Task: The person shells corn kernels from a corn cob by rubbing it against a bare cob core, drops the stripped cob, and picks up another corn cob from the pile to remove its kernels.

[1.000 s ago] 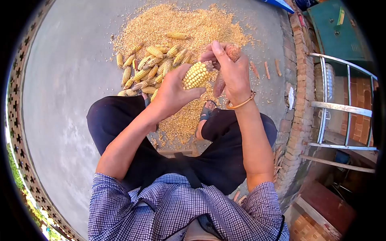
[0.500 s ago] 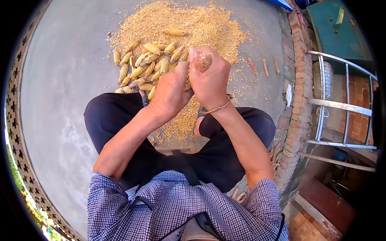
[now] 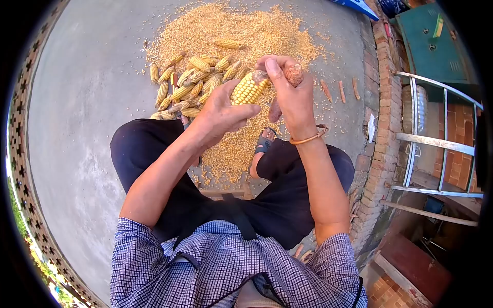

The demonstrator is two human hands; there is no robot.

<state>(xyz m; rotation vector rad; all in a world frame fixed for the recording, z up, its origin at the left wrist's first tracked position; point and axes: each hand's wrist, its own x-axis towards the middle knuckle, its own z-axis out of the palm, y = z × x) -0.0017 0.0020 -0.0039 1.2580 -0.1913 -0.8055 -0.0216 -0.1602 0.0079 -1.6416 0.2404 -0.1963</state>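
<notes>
With the left hand (image 3: 220, 114) I am holding a plump ear of corn with glossy yellow kernels (image 3: 248, 90) above the knees; its fingers are partly closed around it, thumb stretched along the near side, and the ear is hiding part of their hold. With the right hand (image 3: 297, 100) I am gripping a bare, reddish-brown cob (image 3: 294, 75) upright, its fingers closed around it; only its rough top and lower end are showing. The right fingertips are hovering beside the ear's pale end, and I cannot tell whether they are touching.

Beyond the hands, a heap of ribbed yellow corn ears (image 3: 197, 82) is lying on the grey concrete floor (image 3: 87, 128), against a wide spread of loose golden kernels (image 3: 231, 25). The forearms and hands are covering some of it. Three thin reddish cobs (image 3: 342, 91) are lying to the right.

At the right, a clear ribbed plastic container (image 3: 421, 109) is standing behind a silver metal frame (image 3: 436, 141); I cannot make out its contents. A teal metal cabinet (image 3: 427, 49) is running into the dark rim of the view, and a blue object (image 3: 359, 6) is being cut off at the top.
</notes>
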